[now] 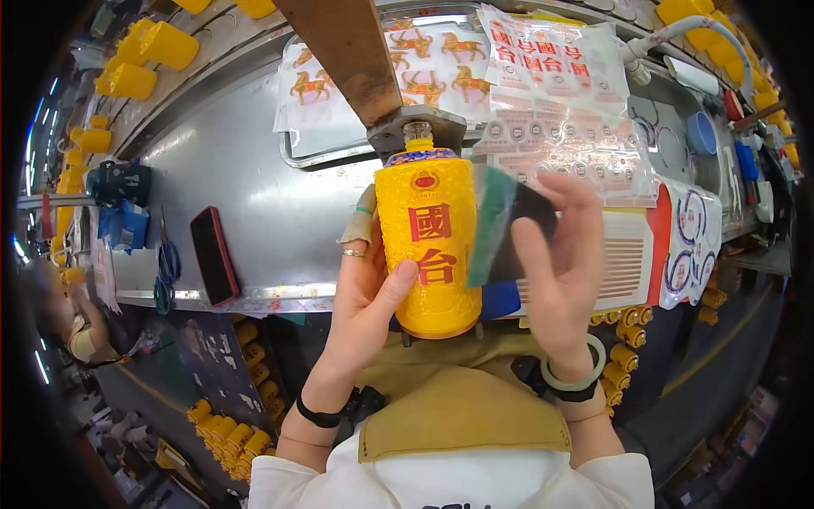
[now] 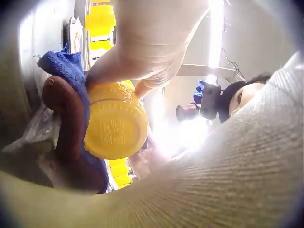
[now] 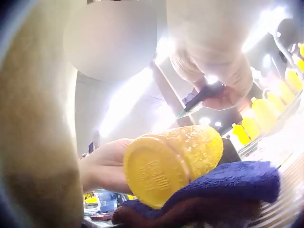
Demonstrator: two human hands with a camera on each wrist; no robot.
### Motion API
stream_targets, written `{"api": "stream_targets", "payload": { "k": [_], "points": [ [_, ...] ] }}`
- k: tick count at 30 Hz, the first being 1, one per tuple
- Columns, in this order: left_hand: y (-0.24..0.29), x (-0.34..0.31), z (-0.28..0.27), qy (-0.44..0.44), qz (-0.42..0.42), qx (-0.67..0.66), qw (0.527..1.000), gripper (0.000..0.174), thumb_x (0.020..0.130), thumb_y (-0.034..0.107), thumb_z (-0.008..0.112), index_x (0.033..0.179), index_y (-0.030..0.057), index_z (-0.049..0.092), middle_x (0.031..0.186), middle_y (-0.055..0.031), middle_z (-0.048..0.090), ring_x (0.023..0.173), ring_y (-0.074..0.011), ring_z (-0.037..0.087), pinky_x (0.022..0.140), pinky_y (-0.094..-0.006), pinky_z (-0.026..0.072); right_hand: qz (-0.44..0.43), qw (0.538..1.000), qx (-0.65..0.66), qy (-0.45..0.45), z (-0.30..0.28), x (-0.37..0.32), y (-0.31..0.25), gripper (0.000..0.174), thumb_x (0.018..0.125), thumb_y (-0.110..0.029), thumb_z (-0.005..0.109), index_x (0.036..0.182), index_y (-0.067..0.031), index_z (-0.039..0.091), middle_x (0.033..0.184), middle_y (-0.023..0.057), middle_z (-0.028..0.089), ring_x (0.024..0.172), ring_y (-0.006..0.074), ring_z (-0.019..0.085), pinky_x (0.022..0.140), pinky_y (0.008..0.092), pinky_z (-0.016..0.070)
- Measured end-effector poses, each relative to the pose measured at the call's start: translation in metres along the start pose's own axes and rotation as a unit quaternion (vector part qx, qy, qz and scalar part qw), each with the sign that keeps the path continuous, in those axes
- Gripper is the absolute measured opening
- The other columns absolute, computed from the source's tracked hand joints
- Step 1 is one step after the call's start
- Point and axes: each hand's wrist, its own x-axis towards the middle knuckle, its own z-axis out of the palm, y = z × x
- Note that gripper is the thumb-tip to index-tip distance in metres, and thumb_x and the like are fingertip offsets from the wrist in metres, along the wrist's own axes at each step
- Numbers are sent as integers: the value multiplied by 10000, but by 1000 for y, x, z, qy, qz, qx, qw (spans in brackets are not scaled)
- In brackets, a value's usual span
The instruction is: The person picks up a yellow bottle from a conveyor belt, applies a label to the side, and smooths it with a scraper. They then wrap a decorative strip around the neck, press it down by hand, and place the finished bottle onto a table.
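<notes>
A yellow bottle (image 1: 432, 246) with red characters lies with its clear neck at a metal bracket (image 1: 415, 127). Round its left side curls the left hand (image 1: 356, 280), thumb on the front, a finger wrapped in a covering. The right hand (image 1: 564, 271) pinches a dark pad with a green edge (image 1: 500, 229), just right of the bottle. In the left wrist view the bottle's base (image 2: 116, 128) faces the camera, beside a blue cloth (image 2: 71, 71). The right wrist view shows the right hand (image 3: 213, 80) above the bottle (image 3: 175, 161), and the cloth (image 3: 228, 185) under it.
A phone (image 1: 214, 254) and blue scissors (image 1: 165, 267) lie on the metal table (image 1: 186, 170) at left. Behind the bottle are sticker sheets (image 1: 305, 85) on a tray; more printed sheets (image 1: 577, 144) lie at right. A brown beam (image 1: 343, 51) slopes down to the bracket.
</notes>
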Motion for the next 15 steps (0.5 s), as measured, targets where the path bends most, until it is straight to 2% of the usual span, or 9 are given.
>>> {"api": "stream_targets", "payload": {
  "k": [1, 4, 5, 7, 10, 12, 14, 15],
  "points": [
    [0, 0, 0, 2, -1, 9, 1000, 766, 1039, 33, 545, 1662, 27, 100, 1670, -163, 265, 1535, -262, 303, 1239, -410, 274, 3, 1000, 18, 2, 7, -3, 8, 432, 963, 79, 631, 1370, -5, 511, 1227, 76, 619, 1109, 150, 615, 939, 284, 506],
    [1, 0, 1, -1, -1, 10, 1000, 758, 1047, 46, 546, 1661, 23, 101, 1667, -163, 271, 1533, -264, 307, 1239, -412, 276, -39, 991, -127, -13, 8, 2, 18, 335, 956, 23, 654, 1285, 10, 592, 1135, 130, 654, 1066, 226, 646, 920, 330, 506],
    [1, 1, 1, -2, -2, 9, 1000, 758, 1047, 46, 546, 1661, 23, 101, 1667, -163, 271, 1533, -264, 307, 1239, -412, 276, -39, 991, -129, -12, 5, 5, 19, 335, 956, 23, 654, 1285, 10, 592, 1135, 130, 654, 1066, 226, 646, 920, 330, 506],
    [3, 0, 1, -2, -18, -2, 1000, 756, 1050, 60, 554, 1658, 18, 106, 1665, -165, 275, 1531, -268, 312, 1238, -412, 276, -79, 977, -197, -11, -1, 9, 20, 310, 940, 18, 654, 1248, 9, 616, 1095, 158, 658, 1026, 285, 654, 901, 356, 507],
    [4, 0, 2, 2, -17, -3, 1000, 752, 1046, 46, 546, 1657, 16, 110, 1663, -169, 279, 1527, -269, 320, 1237, -411, 276, -68, 968, -240, -20, -13, 14, 18, 313, 918, 43, 657, 1227, 4, 630, 1096, 161, 658, 1001, 309, 652, 888, 365, 507],
    [3, 1, 2, -1, -10, -2, 1000, 755, 1040, 35, 544, 1657, 16, 109, 1663, -171, 278, 1525, -269, 323, 1236, -410, 276, -67, 980, -190, 0, -5, 8, 7, 304, 911, 54, 656, 1211, 5, 641, 1088, 159, 659, 1004, 306, 654, 891, 356, 505],
    [4, 2, 0, -3, 0, 5, 1000, 758, 1035, 25, 542, 1657, 17, 108, 1663, -174, 277, 1523, -268, 326, 1236, -409, 277, 37, 999, 1, -10, 6, 3, -7, 305, 902, 67, 655, 1200, 2, 652, 1077, 156, 660, 1005, 305, 658, 895, 349, 504],
    [3, 3, 0, -3, 6, 9, 1000, 765, 1030, 16, 542, 1657, 16, 105, 1663, -174, 277, 1525, -268, 322, 1238, -407, 272, -57, 979, -170, -96, -3, 8, 1, 336, 897, 82, 643, 1220, -9, 653, 1087, 156, 671, 1010, 311, 664, 909, 366, 511]
  ]
}}
